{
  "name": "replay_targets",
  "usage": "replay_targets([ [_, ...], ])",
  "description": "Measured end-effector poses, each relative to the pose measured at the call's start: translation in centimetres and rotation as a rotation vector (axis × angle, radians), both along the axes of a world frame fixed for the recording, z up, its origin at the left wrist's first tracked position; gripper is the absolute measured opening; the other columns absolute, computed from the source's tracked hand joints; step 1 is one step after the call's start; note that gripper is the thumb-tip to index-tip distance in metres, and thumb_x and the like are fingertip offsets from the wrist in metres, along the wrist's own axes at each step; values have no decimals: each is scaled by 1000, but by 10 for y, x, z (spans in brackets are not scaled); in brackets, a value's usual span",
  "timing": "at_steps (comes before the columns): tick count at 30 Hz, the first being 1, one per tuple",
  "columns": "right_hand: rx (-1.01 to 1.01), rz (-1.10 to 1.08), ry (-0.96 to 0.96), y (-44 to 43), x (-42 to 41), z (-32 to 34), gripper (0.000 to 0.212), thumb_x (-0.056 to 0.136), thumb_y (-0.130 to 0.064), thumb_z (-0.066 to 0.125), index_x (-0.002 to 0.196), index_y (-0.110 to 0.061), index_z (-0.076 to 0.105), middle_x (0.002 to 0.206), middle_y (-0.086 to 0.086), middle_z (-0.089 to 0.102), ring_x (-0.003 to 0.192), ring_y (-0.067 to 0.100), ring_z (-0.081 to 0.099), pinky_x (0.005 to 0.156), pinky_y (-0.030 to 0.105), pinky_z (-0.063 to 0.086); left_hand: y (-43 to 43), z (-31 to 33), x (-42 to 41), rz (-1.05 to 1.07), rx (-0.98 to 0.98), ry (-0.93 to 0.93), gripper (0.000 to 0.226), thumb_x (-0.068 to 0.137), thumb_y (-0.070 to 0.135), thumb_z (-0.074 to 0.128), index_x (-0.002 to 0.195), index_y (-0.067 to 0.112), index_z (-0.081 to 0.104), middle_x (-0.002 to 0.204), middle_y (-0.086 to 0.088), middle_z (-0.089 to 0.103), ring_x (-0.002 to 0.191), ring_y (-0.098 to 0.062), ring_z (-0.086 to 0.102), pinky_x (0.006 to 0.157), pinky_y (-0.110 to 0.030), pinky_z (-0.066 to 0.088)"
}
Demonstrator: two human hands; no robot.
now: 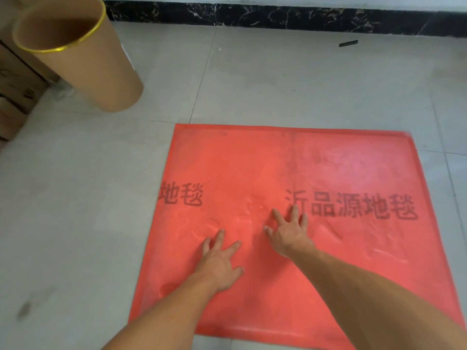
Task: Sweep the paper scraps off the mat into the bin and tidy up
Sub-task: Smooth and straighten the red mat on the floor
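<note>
Pressing both palms down on the red mat, the person leans over it from the near edge, and from where I stand this looks like the tidying end of the job rather than the sweeping. The left hand lies flat on the mat's near half, fingers straight and spread, holding nothing. The right hand sits just beside it and a little farther forward, fingers likewise splayed, the tips touching the dark printed characters, and it grips nothing either. I can make out no paper scraps on the mat (only ripples and creases around the hands), so my guess is that the hands are smoothing it against the grey floor tiles. The bin, a brown cardboard drum with a gold rim, stands well apart at the far left beside some cardboard boxes; its inside is too shadowed to show what it holds. The next move, I'd judge, calls for sliding the flat palms outward toward the wrinkled right side to press the ripples out. One small dark strip lies on the floor near the black skirting board and may want picking up too.
</note>
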State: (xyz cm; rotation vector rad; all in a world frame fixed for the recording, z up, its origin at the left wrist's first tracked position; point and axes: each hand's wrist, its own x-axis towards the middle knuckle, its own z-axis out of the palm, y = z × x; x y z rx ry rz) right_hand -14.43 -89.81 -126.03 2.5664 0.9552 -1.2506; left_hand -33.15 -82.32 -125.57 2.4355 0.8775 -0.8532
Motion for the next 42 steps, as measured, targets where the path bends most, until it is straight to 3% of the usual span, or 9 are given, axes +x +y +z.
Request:
replay_targets([
  [4, -1, -136, -7, -7, -6, 11, 68, 98, -62, 34, 155, -46, 1, 164, 2, -23, 150, 33, -20, 111, 67, 25, -3, 2, 0, 3, -1, -2, 73, 87, 57, 45, 151, 35, 16, 159, -17, -1, 145, -18, -19, 117, -40, -10],
  [12, -49, -170, -57, -11, -10, 13, 66, 95, -66, 34, 153, -48, 9, 166, 0, -17, 151, 33, -12, 103, 72, 28, -1, 5, -1, -46, -8, -12, 72, 87, 56, 46, 150, 37, 18, 159, -16, -3, 146, -17, -13, 117, -36, -6],
  [17, -20, -171, -122, 1, -6, 11, 61, 94, -64, 36, 148, -38, 29, 165, 7, 0, 151, 35, -9, 101, 78, 23, 20, 7, -2, -131, 27, -20, 69, 88, 52, 46, 150, 32, 22, 158, -10, 16, 146, -14, 5, 115, -35, 8],
  [21, 39, -144, -147, 9, -12, 8, 62, 94, -60, 40, 149, -32, 29, 166, 5, -1, 151, 33, -12, 101, 79, 23, 29, 8, 7, -48, 85, -68, 67, 87, 50, 48, 148, 34, 25, 153, -8, 27, 136, -28, 27, 114, -36, 20],
  [24, 103, -96, -102, 16, -14, 6, 66, 95, -60, 41, 153, -38, 17, 166, 1, -9, 151, 31, -16, 102, 78, 20, 38, 4, 12, 177, 94, -29, 75, 87, 51, 50, 150, 36, 13, 159, -7, 10, 145, -31, 8, 116, -46, 20],
  [27, 62, -103, -12, 19, -13, 2, 69, 95, -61, 40, 155, -43, 10, 165, -2, -20, 150, 32, -20, 103, 78, 20, 43, -1, 9, 216, 52, 55, 80, 88, 55, 48, 151, 35, 4, 160, -9, -3, 147, -25, -10, 119, -47, 4],
  [30, 18, -88, 5, 12, -13, -2, 71, 95, -60, 41, 155, -44, 6, 162, -5, -27, 149, 34, -22, 103, 76, 26, 38, 1, 5, 159, 39, 55, 81, 88, 55, 48, 152, 31, 3, 160, -14, -4, 146, -18, -14, 118, -41, -7],
  [42, -9, -65, -19, 4, -17, 5, 72, 96, -61, 40, 156, -42, 3, 163, -4, -26, 149, 33, -21, 103, 72, 33, 34, 6, 5, 110, 20, 40, 76, 91, 53, 45, 153, 26, 10, 161, -3, 3, 146, -16, -13, 118, -43, -7],
])
